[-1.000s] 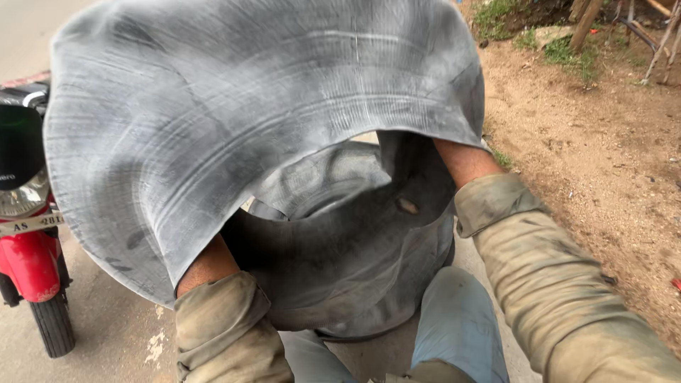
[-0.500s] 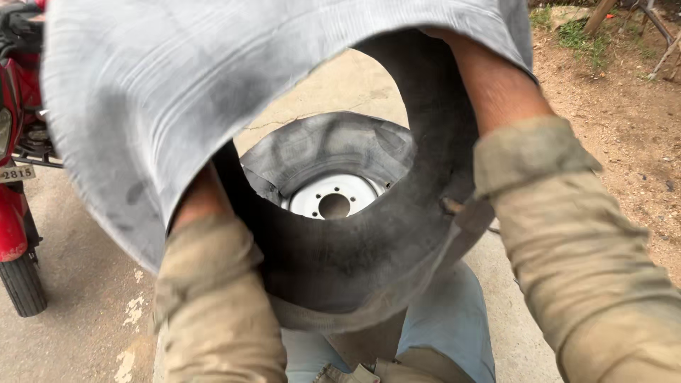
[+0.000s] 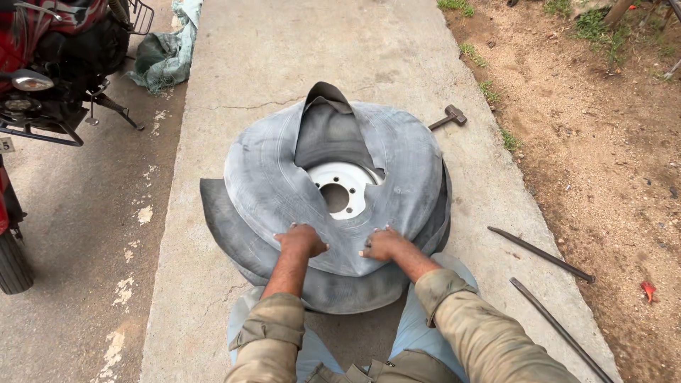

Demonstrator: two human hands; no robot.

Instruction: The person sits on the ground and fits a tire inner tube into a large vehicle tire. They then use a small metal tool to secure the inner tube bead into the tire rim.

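Note:
A grey rubber inner tube (image 3: 397, 163), limp and folded, lies spread over a black tyre (image 3: 333, 291) that rests flat on a concrete slab (image 3: 355, 50). The white wheel rim (image 3: 344, 186) shows through the tube's middle hole. My left hand (image 3: 301, 240) presses down on the tube's near edge with fingers curled. My right hand (image 3: 383, 243) presses beside it, fingers also bent onto the rubber. Both sleeves are khaki. My knees sit just behind the tyre.
A hammer (image 3: 448, 118) lies on the slab beyond the tyre at right. Two long iron bars (image 3: 540, 254) (image 3: 560, 330) lie at the slab's right edge beside bare dirt. A red motorcycle (image 3: 42, 78) stands at left, with a green cloth (image 3: 164, 57) behind it.
The inner tube was held up in front of the camera with my arms through it. Now it lies laid down over the tyre and both hands press its near edge.

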